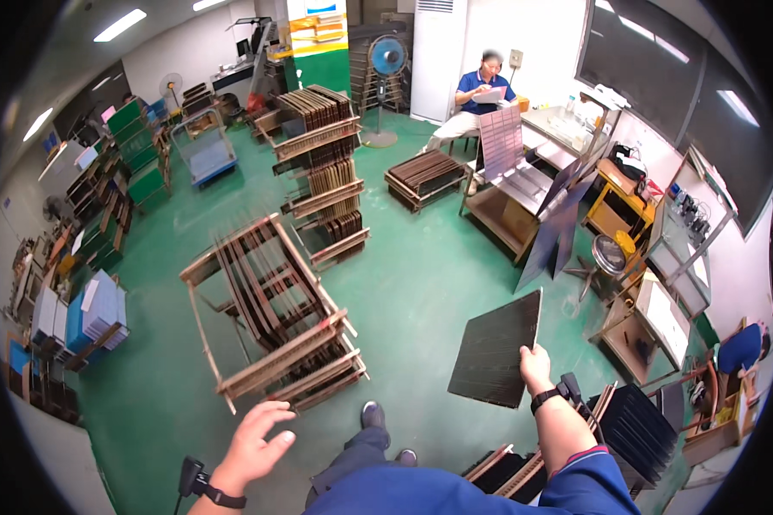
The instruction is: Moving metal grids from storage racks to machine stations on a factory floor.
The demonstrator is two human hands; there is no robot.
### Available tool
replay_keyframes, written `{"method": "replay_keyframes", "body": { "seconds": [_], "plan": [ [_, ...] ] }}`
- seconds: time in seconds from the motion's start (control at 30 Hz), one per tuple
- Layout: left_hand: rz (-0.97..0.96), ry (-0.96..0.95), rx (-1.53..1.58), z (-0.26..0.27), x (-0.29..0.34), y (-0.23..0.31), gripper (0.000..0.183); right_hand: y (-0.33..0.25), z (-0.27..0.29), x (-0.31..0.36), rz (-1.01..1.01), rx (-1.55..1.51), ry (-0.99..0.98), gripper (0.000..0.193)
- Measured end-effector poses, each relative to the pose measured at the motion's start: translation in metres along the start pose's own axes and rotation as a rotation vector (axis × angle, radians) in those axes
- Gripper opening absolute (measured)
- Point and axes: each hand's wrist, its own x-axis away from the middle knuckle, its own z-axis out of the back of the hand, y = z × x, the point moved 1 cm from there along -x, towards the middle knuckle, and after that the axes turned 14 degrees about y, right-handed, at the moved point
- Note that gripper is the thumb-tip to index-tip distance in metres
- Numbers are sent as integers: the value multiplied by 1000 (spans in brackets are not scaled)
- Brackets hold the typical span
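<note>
My right hand grips a dark, thin rectangular panel by its right edge and holds it up off the floor. On the other side, my left hand is empty, its fingers apart, just short of the near edge of a wooden slotted rack. Several dark panels stand on edge in that rack, with gaps between some of them. Below my right forearm, another slotted rack is partly hidden by my body, and a row of dark panels stands beside it.
Stacked racks of panels rise beyond the near rack. A low rack lies farther back. At the right are a workbench, a round stool and a seated person holding papers. A blue cart and blue boxes are at the left.
</note>
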Motion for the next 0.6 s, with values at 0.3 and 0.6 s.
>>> {"method": "replay_keyframes", "body": {
  "seconds": [0.3, 0.6],
  "plan": [
    [-126, -89, 330, -64, -287, 32, 32, -77, -76, -176, 84, 104, -113, 30],
    [135, 83, 364, -186, -472, 6, 28, -130, -209, -403, 200, 53, -236, 34]
  ]
}}
